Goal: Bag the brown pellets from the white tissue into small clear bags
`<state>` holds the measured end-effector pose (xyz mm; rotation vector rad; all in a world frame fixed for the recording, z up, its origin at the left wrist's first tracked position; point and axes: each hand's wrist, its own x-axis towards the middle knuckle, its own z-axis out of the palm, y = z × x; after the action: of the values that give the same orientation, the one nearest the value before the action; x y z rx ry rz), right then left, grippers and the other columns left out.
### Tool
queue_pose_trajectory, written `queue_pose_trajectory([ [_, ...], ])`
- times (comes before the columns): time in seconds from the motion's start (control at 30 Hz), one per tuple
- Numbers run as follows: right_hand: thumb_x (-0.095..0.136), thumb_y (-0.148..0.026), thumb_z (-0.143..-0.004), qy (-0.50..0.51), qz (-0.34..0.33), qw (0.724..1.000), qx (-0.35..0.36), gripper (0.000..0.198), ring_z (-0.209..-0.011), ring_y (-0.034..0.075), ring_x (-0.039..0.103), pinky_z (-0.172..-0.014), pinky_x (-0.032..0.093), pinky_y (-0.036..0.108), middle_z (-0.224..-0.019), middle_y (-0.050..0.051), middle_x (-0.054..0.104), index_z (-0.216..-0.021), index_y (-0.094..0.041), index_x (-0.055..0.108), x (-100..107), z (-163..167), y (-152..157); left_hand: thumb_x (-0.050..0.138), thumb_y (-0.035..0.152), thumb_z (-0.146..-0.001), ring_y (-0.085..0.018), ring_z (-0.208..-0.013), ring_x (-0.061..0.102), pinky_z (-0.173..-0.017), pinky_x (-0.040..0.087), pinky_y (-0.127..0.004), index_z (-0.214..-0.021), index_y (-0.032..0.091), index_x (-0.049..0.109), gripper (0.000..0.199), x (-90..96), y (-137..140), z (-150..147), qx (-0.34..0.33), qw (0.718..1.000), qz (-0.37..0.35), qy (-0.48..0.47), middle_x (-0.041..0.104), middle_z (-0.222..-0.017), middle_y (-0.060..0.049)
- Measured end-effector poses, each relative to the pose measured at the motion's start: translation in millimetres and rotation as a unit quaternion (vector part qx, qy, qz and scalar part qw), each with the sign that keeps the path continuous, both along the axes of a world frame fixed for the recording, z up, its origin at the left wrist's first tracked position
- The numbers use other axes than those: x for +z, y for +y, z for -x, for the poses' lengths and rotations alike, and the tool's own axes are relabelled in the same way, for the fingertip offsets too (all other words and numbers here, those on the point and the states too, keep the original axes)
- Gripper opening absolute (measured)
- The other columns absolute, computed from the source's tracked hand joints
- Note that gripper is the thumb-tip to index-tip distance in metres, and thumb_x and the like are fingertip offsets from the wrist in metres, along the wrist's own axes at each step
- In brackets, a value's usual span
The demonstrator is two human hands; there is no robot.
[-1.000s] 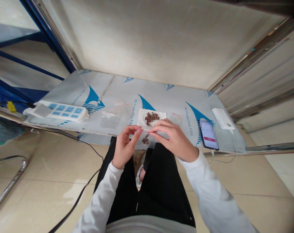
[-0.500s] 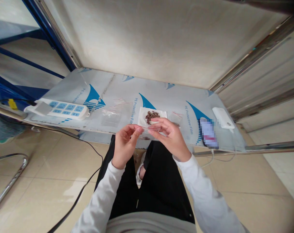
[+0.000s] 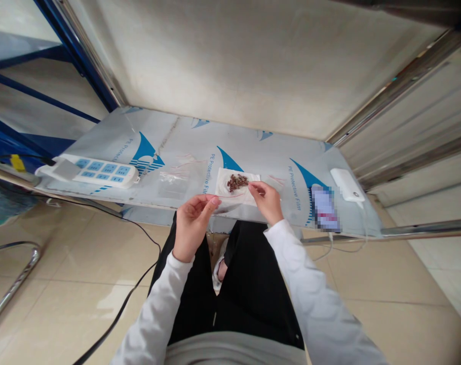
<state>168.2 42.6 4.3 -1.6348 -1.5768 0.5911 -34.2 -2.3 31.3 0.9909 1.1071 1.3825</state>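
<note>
- Left hand [image 3: 192, 223]: pinching clear plastic bag [image 3: 230, 196] by its red-lined edge.
- Right hand [image 3: 268, 200]: beside small brown elongated pieces [image 3: 236, 183] on white square sheet [image 3: 222, 174]; grip indiscernible.

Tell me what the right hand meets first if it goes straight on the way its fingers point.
Most likely the pile of small brown pieces on the white sheet. The right hand is at the pile's right edge; depth is unclear, so it may already touch.

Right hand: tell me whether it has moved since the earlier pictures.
Yes: against the white pad, the right hand has shifted forward, its fingertips also rightward.
</note>
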Motion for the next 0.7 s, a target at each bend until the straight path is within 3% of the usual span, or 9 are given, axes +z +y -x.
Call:
queue_pose_trajectory([
  [0.1, 0.059, -0.022, -0.083, -0.130, -0.010, 0.991, 0.024, 0.023, -0.081, 0.019, 0.064, -0.079, 0.050, 0.034, -0.097, 0.012, 0.069, -0.100, -0.011, 0.069, -31.1, -12.5, 19.3, 0.073, 0.034, -0.072, -0.015, -0.075, 0.066, -0.072, 0.051, -0.026, -0.081, 0.015, 0.070, 0.022, -1.6, 0.3, 4.4, 0.019, 1.000, -0.009, 0.023, 0.072, -0.080, -0.004],
  [0.2, 0.063, -0.018, -0.080, -0.155, -0.012, 0.986, 0.064, 0.019, -0.094, 0.021, 0.062, -0.091, 0.046, 0.036, -0.097, 0.010, 0.068, -0.097, -0.015, 0.071, -45.0, -11.6, 27.7, 0.074, 0.034, -0.071, -0.016, -0.075, 0.066, -0.073, 0.052, -0.026, -0.080, 0.015, 0.072, 0.021, -2.2, 0.7, 9.2, 0.035, 0.997, -0.015, 0.060, 0.073, -0.081, -0.005],
  [0.4, 0.064, -0.024, -0.082, -0.197, -0.013, 0.976, 0.089, 0.013, -0.096, 0.022, 0.059, -0.092, 0.044, 0.034, -0.096, 0.009, 0.065, -0.090, -0.017, 0.071, -48.6, 2.8, 29.6, 0.074, 0.034, -0.070, -0.017, -0.077, 0.068, -0.076, 0.053, -0.027, -0.080, 0.016, 0.073, 0.021, -7.5, 2.2, 15.8, 0.047, 0.995, -0.016, 0.092, 0.074, -0.082, -0.005],
  [0.57, 0.062, -0.017, -0.082, -0.235, -0.004, 0.968, 0.088, 0.009, -0.091, 0.022, 0.059, -0.087, 0.045, 0.035, -0.088, 0.008, 0.065, -0.079, -0.018, 0.070, -52.2, 9.4, 27.2, 0.073, 0.033, -0.071, -0.017, -0.078, 0.068, -0.077, 0.053, -0.028, -0.080, 0.016, 0.073, 0.020, -9.3, 2.2, 16.6, 0.040, 0.993, -0.017, 0.106, 0.074, -0.082, -0.005],
  [0.7, 0.061, -0.018, -0.082, -0.212, -0.015, 0.975, 0.070, 0.009, -0.087, 0.022, 0.061, -0.085, 0.047, 0.035, -0.086, 0.008, 0.068, -0.082, -0.018, 0.070, -42.8, 7.9, 22.2, 0.072, 0.033, -0.073, -0.017, -0.076, 0.067, -0.076, 0.053, -0.028, -0.079, 0.016, 0.073, 0.018, -9.3, 1.5, 16.0, 0.033, 0.992, -0.028, 0.121, 0.074, -0.080, -0.004],
])
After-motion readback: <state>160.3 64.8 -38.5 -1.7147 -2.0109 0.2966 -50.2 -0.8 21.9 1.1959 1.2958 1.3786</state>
